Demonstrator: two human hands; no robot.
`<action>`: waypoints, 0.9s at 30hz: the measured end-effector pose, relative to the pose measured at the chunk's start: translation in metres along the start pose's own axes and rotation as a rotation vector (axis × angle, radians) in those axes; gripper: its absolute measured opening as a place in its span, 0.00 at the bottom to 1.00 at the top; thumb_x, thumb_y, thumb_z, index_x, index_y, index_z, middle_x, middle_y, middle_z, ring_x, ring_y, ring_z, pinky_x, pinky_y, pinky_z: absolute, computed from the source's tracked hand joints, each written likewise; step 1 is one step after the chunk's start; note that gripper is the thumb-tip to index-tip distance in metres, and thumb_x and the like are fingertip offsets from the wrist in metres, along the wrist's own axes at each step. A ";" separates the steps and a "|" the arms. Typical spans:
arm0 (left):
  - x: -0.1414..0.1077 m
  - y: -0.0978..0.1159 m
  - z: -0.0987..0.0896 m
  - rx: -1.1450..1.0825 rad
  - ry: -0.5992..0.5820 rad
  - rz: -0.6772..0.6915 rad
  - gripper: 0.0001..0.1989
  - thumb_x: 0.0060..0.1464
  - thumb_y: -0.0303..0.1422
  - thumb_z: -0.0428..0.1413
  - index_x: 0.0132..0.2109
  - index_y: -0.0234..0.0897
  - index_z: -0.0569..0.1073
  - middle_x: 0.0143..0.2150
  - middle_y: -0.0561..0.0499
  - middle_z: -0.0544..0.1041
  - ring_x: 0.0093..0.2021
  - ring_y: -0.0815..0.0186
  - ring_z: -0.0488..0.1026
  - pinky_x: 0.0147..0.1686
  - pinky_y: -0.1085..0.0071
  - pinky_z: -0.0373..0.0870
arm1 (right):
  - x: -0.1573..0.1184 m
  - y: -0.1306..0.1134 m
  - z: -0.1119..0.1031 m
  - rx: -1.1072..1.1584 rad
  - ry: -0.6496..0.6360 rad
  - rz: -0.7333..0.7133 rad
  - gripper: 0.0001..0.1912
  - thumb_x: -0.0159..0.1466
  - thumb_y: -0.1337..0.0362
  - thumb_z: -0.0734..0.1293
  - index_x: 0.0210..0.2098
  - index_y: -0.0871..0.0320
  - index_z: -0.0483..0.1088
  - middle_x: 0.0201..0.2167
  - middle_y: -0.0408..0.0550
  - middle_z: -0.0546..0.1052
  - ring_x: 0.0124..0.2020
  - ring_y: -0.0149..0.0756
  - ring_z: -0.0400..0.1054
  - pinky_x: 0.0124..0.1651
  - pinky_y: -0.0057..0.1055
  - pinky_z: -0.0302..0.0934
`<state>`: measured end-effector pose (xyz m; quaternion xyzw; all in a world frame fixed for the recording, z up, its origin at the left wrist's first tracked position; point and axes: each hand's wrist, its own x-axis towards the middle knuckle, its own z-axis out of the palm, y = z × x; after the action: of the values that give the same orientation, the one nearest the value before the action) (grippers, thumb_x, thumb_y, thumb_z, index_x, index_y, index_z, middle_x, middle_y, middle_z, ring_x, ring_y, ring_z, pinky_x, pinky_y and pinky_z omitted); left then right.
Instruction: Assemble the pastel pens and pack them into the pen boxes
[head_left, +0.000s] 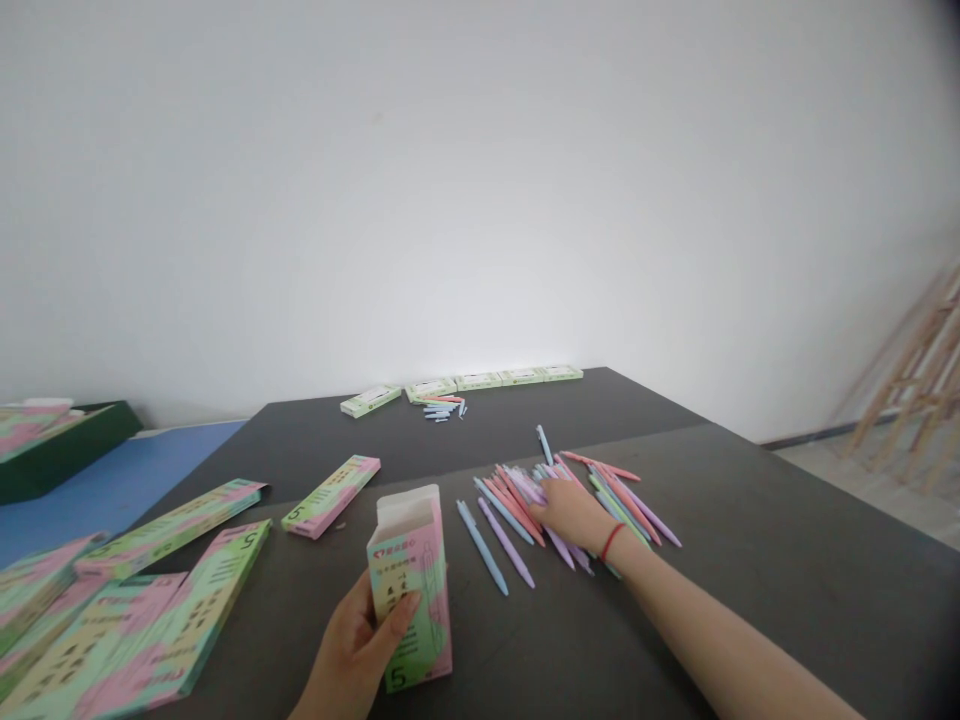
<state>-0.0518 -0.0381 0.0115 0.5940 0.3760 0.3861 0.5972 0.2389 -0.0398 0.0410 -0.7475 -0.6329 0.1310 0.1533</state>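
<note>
Pink-and-green, the box (416, 610) is clasped in the left hand (361, 640); right of it, the right hand (576, 512) touches pens (517, 512), its grip unclear.

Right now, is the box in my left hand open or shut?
Open: the box has its flap raised, leaving the top uncovered.

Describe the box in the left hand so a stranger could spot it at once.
At the near side of the dark table, left of the pens, the left hand grips a pink and green box. Unlike boxes lying flat nearby, it is held open end up.
</note>
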 end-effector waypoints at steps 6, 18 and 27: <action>-0.001 -0.002 0.000 -0.010 -0.016 0.031 0.20 0.48 0.45 0.59 0.45 0.37 0.73 0.40 0.47 0.80 0.38 0.56 0.76 0.39 0.64 0.73 | -0.012 -0.013 -0.013 0.825 -0.068 -0.111 0.14 0.62 0.60 0.53 0.26 0.58 0.64 0.19 0.43 0.65 0.21 0.32 0.61 0.24 0.26 0.59; -0.003 0.004 0.004 -0.024 -0.045 0.038 0.20 0.50 0.44 0.59 0.47 0.38 0.73 0.39 0.47 0.79 0.37 0.57 0.76 0.37 0.64 0.73 | -0.038 -0.041 0.005 1.583 -0.100 -0.339 0.10 0.56 0.62 0.70 0.34 0.57 0.67 0.29 0.42 0.67 0.31 0.32 0.65 0.44 0.35 0.63; -0.005 0.005 0.005 0.005 -0.058 0.075 0.17 0.52 0.41 0.57 0.46 0.37 0.72 0.35 0.50 0.77 0.34 0.61 0.73 0.37 0.67 0.72 | -0.049 -0.032 0.024 1.348 0.031 -0.301 0.11 0.59 0.59 0.69 0.38 0.56 0.67 0.27 0.39 0.66 0.28 0.31 0.65 0.34 0.30 0.61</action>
<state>-0.0492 -0.0453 0.0169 0.6200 0.3373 0.3899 0.5915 0.1921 -0.0821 0.0319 -0.3946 -0.5080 0.4626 0.6102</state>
